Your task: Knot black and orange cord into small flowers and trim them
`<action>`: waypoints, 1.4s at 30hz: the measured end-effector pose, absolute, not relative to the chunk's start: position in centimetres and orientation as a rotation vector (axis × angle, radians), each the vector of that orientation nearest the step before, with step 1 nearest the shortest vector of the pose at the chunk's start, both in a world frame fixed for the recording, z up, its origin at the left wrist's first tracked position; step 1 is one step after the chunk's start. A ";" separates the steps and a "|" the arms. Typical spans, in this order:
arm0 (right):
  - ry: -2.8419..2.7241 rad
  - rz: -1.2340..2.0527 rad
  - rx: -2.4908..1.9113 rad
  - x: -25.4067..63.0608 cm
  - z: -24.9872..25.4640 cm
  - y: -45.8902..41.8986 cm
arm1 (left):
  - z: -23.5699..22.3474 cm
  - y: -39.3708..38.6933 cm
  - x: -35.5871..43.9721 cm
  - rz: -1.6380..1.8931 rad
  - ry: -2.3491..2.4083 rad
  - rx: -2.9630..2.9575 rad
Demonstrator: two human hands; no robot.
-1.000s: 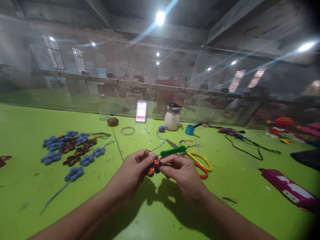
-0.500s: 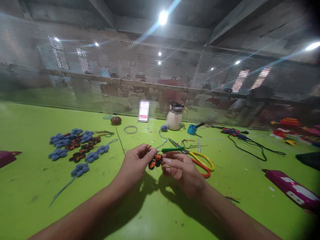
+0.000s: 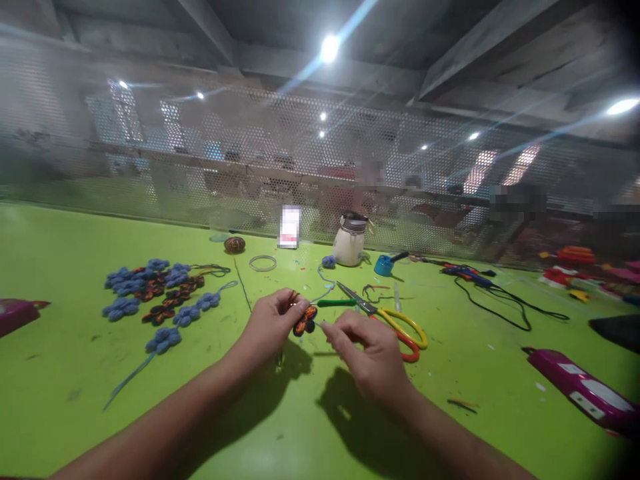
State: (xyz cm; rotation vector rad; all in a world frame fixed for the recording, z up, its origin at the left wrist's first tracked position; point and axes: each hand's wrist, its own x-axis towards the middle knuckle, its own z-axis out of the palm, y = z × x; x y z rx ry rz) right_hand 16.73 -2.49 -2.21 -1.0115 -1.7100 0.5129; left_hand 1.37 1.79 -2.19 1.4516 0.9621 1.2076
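My left hand [image 3: 275,319] is closed, pinching a small black and orange crocheted flower [image 3: 305,321] between thumb and fingers. My right hand [image 3: 373,350] is closed just right of the flower, its fingertips on a thin pale strand [image 3: 319,325] that runs to the flower's edge. A green-handled crochet hook [image 3: 336,303] points at the flower from behind; whether its tip sits in the stitches I cannot tell. Scissors [image 3: 400,327] with yellow and red handles lie open beyond my right hand.
Several blue crocheted flowers [image 3: 164,340] and black-orange ones [image 3: 159,313] lie to the left. Farther back are a yarn ball [image 3: 235,245], a ring [image 3: 263,263], a phone [image 3: 289,227], a white jar [image 3: 349,247] and a blue pot [image 3: 383,265]. A magenta power strip [image 3: 583,387] lies right.
My right hand has moved right and down, away from the flower and the green hook, drawing the strand out between them. My left hand keeps its pinch on the flower.
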 end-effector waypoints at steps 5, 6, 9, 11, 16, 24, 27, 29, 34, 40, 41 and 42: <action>-1.942 -0.119 -0.950 18.1 -0.9 -1.8 | -2.8 2.1 1.5 1.155 0.941 1.502; -2.009 -0.130 -0.995 18.4 -1.0 -1.5 | -2.9 2.0 1.6 1.148 0.941 1.521; -2.198 0.041 -1.054 18.7 -1.6 -0.8 | -2.9 1.9 1.7 1.120 0.957 1.573; -2.243 0.159 -1.059 18.8 -2.1 -0.6 | -2.8 1.9 1.7 1.099 0.962 1.572; -2.236 0.261 -1.080 18.8 -2.2 -0.7 | -2.5 1.9 1.3 1.016 0.858 1.525; -2.020 0.424 -1.067 18.4 -1.9 -0.6 | -3.1 2.4 1.0 1.136 0.813 1.260; -1.835 0.715 -1.036 17.6 -2.5 -0.6 | -3.0 2.3 1.1 1.142 0.762 1.257; -1.713 0.849 -1.024 17.2 -3.0 -0.5 | -3.0 2.2 1.1 1.127 0.739 1.256; -1.697 0.762 -1.016 16.9 -3.4 -0.4 | -3.0 2.4 1.0 1.050 0.748 1.321; -1.720 0.657 -1.010 16.9 -3.1 -0.8 | -2.8 2.1 0.9 1.087 0.707 1.279; -1.698 0.679 -1.009 16.9 -3.1 -0.8 | -2.6 1.9 1.0 1.079 0.687 1.283; -1.678 0.700 -1.009 16.9 -3.1 -0.8 | -2.5 1.8 1.0 1.075 0.669 1.276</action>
